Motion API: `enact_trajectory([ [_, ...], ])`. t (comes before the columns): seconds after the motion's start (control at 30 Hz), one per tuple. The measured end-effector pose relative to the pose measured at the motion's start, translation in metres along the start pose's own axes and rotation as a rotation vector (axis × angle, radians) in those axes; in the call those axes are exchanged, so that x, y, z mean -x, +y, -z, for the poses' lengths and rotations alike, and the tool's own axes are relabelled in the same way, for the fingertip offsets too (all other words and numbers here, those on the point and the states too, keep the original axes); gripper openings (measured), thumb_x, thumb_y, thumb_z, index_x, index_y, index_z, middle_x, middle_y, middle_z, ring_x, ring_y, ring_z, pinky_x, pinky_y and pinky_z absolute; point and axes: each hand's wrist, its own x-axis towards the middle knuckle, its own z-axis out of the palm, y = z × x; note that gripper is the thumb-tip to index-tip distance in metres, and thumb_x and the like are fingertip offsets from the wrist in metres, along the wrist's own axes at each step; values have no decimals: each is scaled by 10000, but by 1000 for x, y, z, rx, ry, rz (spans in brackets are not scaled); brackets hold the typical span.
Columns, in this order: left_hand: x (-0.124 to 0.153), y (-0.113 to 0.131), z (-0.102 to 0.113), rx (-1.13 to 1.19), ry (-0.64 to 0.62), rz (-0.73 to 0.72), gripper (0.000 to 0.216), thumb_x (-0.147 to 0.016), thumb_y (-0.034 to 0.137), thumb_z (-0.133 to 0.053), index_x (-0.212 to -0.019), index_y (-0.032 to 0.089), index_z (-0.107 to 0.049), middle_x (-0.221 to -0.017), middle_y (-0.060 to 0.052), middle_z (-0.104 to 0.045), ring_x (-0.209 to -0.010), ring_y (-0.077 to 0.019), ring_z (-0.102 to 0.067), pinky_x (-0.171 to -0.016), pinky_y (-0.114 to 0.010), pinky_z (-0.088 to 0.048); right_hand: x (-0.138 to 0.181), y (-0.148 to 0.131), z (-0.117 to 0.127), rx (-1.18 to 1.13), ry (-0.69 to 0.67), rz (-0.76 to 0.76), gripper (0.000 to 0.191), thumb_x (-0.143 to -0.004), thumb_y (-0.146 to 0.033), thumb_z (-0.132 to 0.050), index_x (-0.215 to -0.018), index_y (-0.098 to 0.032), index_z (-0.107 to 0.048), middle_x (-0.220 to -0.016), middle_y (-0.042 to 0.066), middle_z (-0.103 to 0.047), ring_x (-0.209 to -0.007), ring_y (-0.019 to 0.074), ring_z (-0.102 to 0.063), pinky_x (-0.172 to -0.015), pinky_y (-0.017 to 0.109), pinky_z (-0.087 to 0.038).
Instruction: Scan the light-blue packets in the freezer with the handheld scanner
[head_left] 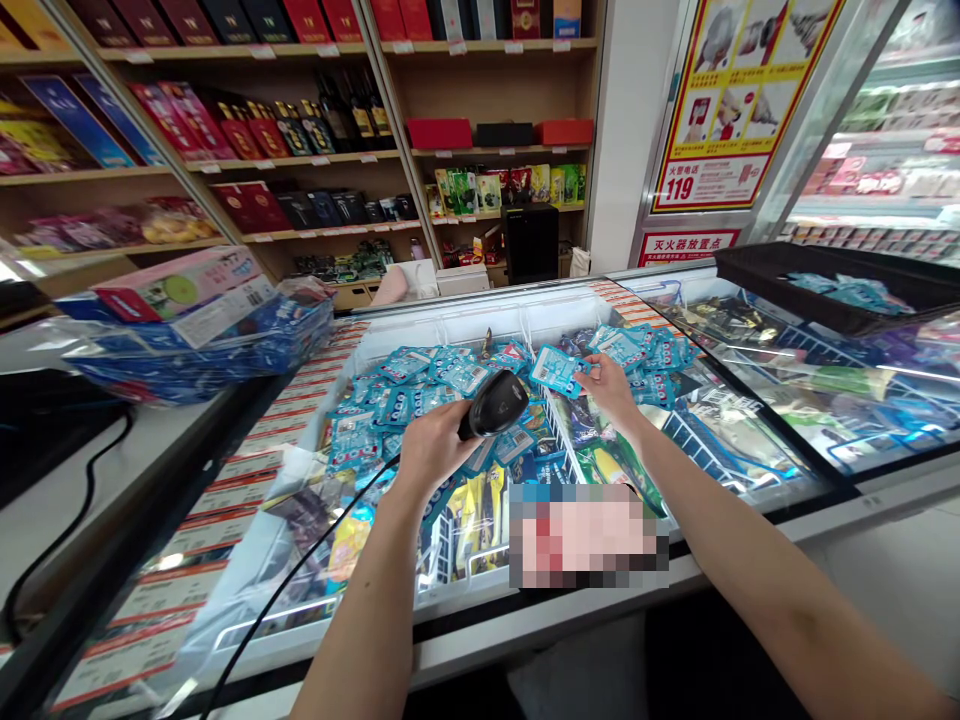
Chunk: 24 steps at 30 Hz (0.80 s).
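My left hand [433,443] is closed around the handle of a black barcode scanner [498,402], its head tipped toward the right. A cable trails from the scanner down along my left forearm. Between the fingers of my right hand [609,390] is a small blue packet [556,369] with a white printed label facing up. Many like blue packets [405,402] lie in a loose heap on the freezer's glass top, left of and beneath the scanner. More blue packets [654,352] lie just beyond my right hand.
Frozen goods in wire baskets show through the freezer's glass lid [255,590]. A black tray [840,290] with blue packets stands at the right. Boxes in blue plastic [195,330] are stacked at the left. Shelves [300,160] of boxes and bottles line the back.
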Motion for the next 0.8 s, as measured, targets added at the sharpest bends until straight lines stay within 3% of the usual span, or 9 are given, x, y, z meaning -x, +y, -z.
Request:
enact_trajectory([
  [0.63, -1, 6, 4, -34, -62, 32, 288, -754, 385, -486, -974, 222, -574, -943, -40, -660, -833, -194, -596, -584, -248, -361, 1, 1, -3, 64, 6, -20, 418, -699, -405, -598, -1050, -219, -468, -748, 24, -636, -690, 232, -631, -605, 433, -553],
  [0.8, 0, 2, 4, -35, -17, 65, 295, -754, 398, -491, -983, 231, -574, -929, -34, -658, -824, -198, -594, -587, -252, -350, 2, -10, 13, 227, 136, 54, 407, -745, -406, -536, -1095, -212, -461, -720, 21, -598, -677, 223, -611, -647, 398, -527],
])
